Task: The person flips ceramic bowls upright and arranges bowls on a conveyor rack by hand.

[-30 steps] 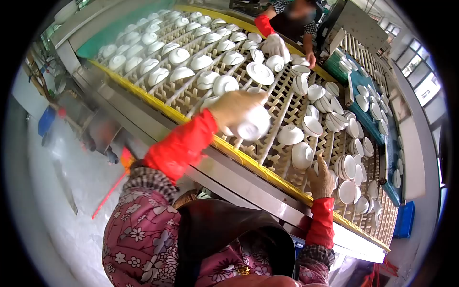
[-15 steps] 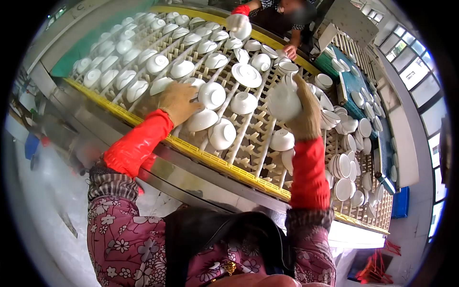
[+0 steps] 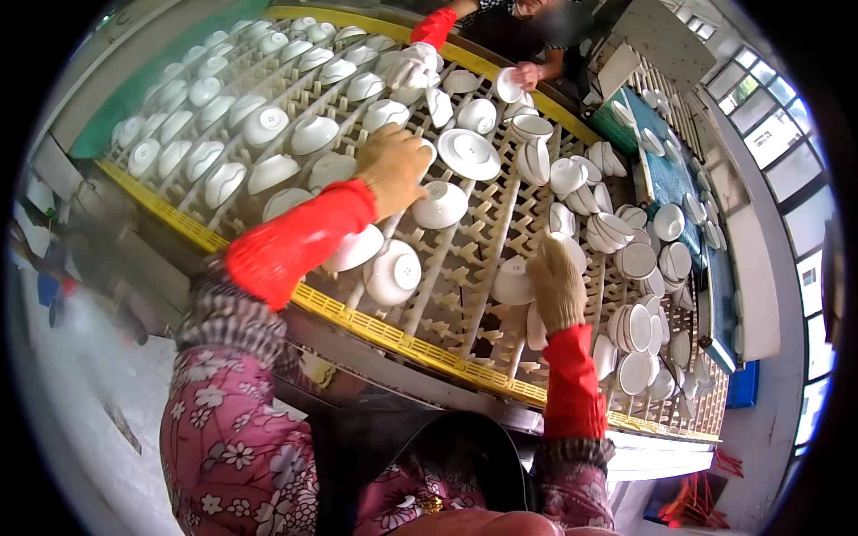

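Observation:
My left hand (image 3: 393,171), in a tan glove with a red sleeve cover, curls over white bowls on the pegged conveyor (image 3: 460,268). A bowl (image 3: 430,150) shows partly past its fingers, and an upside-down bowl (image 3: 440,205) lies just beside it. My right hand (image 3: 559,284), gloved alike, points downward with bent fingers at the right rim of another upturned bowl (image 3: 512,281). Its fingertips are partly hidden. Behind that hand, a further bowl (image 3: 569,253) is partly covered. A wide white dish (image 3: 469,154) lies between and beyond my hands.
Across the conveyor a co-worker's gloved hand (image 3: 414,67) is over the bowls; their other hand (image 3: 525,76) holds a small bowl (image 3: 510,85). Stacked bowls (image 3: 636,328) crowd the right end. A blue-green belt (image 3: 666,192) carries more bowls. A yellow rail (image 3: 420,344) edges the near side.
The bowls have shifted left and toward me. My left hand has moved right. My right hand has let go of its bowl and come down nearer me. The co-worker's bare hand has lifted a bowl.

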The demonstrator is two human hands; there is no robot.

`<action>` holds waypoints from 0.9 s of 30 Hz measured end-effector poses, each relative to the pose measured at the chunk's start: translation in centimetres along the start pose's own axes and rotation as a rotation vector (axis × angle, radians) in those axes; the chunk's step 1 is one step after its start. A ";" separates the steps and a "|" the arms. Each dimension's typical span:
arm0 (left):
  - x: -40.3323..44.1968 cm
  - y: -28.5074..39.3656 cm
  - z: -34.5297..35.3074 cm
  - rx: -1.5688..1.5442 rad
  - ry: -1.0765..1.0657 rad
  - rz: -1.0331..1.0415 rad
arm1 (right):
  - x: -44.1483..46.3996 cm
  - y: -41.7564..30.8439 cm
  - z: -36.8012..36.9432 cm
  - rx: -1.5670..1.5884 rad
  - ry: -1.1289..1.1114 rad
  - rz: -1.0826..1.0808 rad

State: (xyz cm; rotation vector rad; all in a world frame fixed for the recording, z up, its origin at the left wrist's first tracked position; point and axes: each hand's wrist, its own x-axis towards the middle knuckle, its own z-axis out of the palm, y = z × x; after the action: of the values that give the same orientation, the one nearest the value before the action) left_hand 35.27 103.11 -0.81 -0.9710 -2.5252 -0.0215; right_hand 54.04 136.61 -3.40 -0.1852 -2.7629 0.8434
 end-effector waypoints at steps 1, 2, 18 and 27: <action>2.3 0.4 1.1 0.038 -0.052 -0.011 | -1.5 0.6 -1.2 -0.149 -0.026 0.030; 4.4 0.5 3.4 0.057 -0.021 0.016 | -2.8 0.7 -2.0 -0.224 -0.032 0.026; 16.8 6.4 9.3 -0.012 -0.385 -0.327 | -5.5 -0.5 -3.8 -0.366 -0.100 -0.256; 9.5 -14.1 4.8 -0.246 0.140 -0.683 | -5.8 0.6 -4.7 -0.444 -0.246 -0.242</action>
State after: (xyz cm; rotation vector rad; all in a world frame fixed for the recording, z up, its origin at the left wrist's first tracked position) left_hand 18.09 99.33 0.52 -0.1327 -2.6311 -0.5891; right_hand 60.93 138.48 -1.05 0.1858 -3.0815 0.1965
